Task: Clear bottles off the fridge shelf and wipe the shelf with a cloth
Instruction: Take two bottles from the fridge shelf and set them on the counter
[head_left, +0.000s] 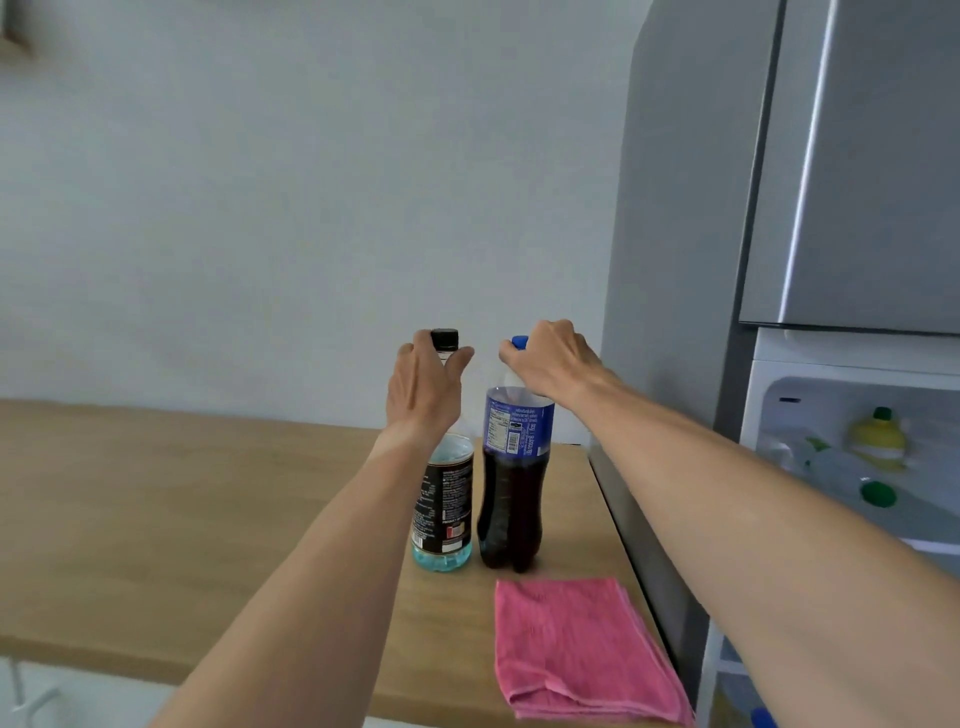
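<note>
Pale wooden desk (208, 493) under a plain grey-white wall (311, 182), butted on its right against the tall grey fridge (675, 234). Fridge door open at far right, with a yellow lemon-shaped bottle (878, 439) and a green cap (878, 493) inside, blurred, exact shelf hard to tell. Two bottles upright and just beside each other near the desk's right end: clear bottle with blue liquid (442, 512) and black cap, dark cola bottle (514, 493) with blue label and blue cap. Left hand (423, 395) curled around the neck of the clear bottle, fingers partly spread below the cap, probably touching. Right hand (550, 364) closed over the cola bottle's shoulder and cap. Folded pink cloth (582, 649) flat at the desk's front edge, near the cola bottle's base, its right corner close to the fridge side. Wide bare desk to the left of the bottles.
</note>
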